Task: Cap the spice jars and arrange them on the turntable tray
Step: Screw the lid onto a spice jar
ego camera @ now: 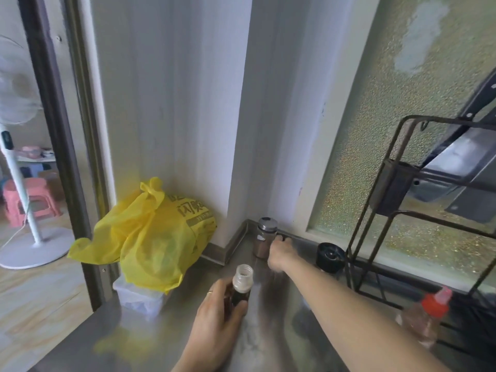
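My left hand [214, 326] grips an uncapped spice jar [241, 284] with dark contents and a pale threaded neck, held upright over the steel counter [268, 331]. My right hand [280, 252] reaches to the counter's back corner, just right of a jar with a steel lid [264, 237]. Its fingertips curl on a small dark cap [281, 238] by the back rim. A jar with a black lid [330, 257] stands to the right of that hand. No turntable tray is in view.
A black wire rack [381, 210] holding a cleaver stands at the right against frosted glass. A red-capped bottle [426, 318] is blurred at the lower right. A yellow plastic bag [150, 237] sits on a clear box [139, 296] to the left, beside the doorway.
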`<state>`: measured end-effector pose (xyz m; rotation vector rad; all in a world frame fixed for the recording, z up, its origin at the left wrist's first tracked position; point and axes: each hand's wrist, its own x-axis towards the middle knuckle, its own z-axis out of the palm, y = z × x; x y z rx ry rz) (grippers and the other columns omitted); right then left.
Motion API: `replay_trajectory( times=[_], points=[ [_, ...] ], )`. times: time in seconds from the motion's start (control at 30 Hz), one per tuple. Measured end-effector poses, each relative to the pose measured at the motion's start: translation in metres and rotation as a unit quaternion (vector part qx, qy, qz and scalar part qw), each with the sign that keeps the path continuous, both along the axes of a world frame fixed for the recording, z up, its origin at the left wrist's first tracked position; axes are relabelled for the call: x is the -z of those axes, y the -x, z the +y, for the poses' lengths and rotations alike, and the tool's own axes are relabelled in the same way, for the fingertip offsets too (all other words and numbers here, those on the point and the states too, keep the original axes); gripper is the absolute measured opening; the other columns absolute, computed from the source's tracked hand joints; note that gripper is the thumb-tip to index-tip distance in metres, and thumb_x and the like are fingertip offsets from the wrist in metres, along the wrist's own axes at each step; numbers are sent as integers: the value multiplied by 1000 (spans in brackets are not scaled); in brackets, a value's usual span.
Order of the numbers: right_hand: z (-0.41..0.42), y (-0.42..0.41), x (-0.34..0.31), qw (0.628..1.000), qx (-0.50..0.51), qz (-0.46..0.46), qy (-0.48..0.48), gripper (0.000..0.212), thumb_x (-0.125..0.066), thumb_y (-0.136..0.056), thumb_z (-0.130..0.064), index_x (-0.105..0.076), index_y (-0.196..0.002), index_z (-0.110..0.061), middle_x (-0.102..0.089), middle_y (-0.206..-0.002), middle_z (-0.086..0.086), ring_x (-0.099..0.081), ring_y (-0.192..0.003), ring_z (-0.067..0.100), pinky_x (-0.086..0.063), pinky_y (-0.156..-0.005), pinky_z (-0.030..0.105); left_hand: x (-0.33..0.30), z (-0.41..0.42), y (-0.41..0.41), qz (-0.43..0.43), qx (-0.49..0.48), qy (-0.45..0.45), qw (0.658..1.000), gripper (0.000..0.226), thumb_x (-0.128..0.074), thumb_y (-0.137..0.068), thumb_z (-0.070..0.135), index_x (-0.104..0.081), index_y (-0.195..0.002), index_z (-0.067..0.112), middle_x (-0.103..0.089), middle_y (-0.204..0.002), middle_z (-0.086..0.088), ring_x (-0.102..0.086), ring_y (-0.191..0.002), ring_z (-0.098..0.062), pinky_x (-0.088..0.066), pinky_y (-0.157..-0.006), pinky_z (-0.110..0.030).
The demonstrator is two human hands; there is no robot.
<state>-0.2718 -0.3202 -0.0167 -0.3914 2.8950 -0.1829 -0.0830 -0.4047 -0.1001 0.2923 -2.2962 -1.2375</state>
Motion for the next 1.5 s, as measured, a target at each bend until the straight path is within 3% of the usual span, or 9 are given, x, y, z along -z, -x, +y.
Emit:
replay_trajectory(
  times=[0.2,0.4,0.57,0.7,0.83,1.0,1.2,1.3,1.5],
  points=[
    [5,5,6,997,1,72,-15,43,-61,-92,-3,-59,-135,-1,-52,-142,20,-59,-128,37,-51,-102,39,1,-1,1,-1,9,-21,1000,31,-71,-88,24,-56,-113,35,-69,-103,15,-62,-100,-3,-48,-86,-21],
    [25,-46,-19,992,-42,112,-39,34,-70,-85,-8,-67,-119,-7,-70,-124,15,-68,-117,34,-55,-85,35,-7,3,-5,-1,4,-36,999,32,-69,-84,24,-57,-113,35,-68,-105,15,-66,-100,-6,-54,-89,-38],
    [69,-99,-71,975,-45,27,217,46,-78,-77,-33,-62,-118,-22,-69,-115,0,-67,-108,21,-50,-83,31,-32,29,-28,30,21,-143,989,34,-70,-84,24,-64,-114,39,-69,-111,6,-68,-102,-9,-56,-93,-38],
    [122,-147,-129,883,-31,-34,468,27,-81,-83,-14,-78,-109,-21,-76,-109,2,-73,-103,21,-54,-78,23,-81,78,-60,74,91,-277,954,31,-70,-93,10,-69,-121,25,-71,-101,-17,-68,-86,-13,-57,-81,-29],
    [180,-191,-177,788,-39,-100,606,21,-79,-80,7,-68,-94,-3,-69,-99,22,-76,-96,31,-63,-88,36,-135,127,-97,107,176,-340,918,25,-67,-96,17,-72,-120,22,-76,-97,-8,-70,-87,-16,-55,-78,-28],
    [255,-238,-217,821,-99,-23,561,27,-85,-75,1,-63,-77,-14,-80,-105,11,-74,-107,30,-56,-98,38,-174,196,-128,124,237,-505,821,25,-70,-88,18,-75,-109,4,-68,-90,-20,-63,-80,-28,-51,-75,-35],
    [348,-264,-248,886,-174,-13,430,37,-81,-78,10,-68,-106,-11,-79,-113,5,-73,-111,21,-55,-100,35,-203,268,-153,26,330,-621,711,40,-50,-100,31,-76,-105,2,-62,-77,-18,-48,-57,-18,-48,-50,-23],
    [386,-277,-264,919,-206,-10,337,47,-77,-80,13,-66,-117,-14,-76,-120,-1,-69,-116,15,-55,-100,30,-204,294,-155,-28,356,-634,686,48,-54,-100,35,-60,-128,-4,-60,-78,-18,-47,-52,-17,-46,-48,-22],
    [429,-292,-267,956,-190,7,223,61,-79,-78,10,-62,-125,-25,-75,-119,-7,-68,-116,12,-52,-106,43,-195,333,-160,-45,367,-626,687,38,-67,-91,21,-69,-119,-5,-69,-104,-28,-67,-72,-22,-61,-66,-26]
  ],
)
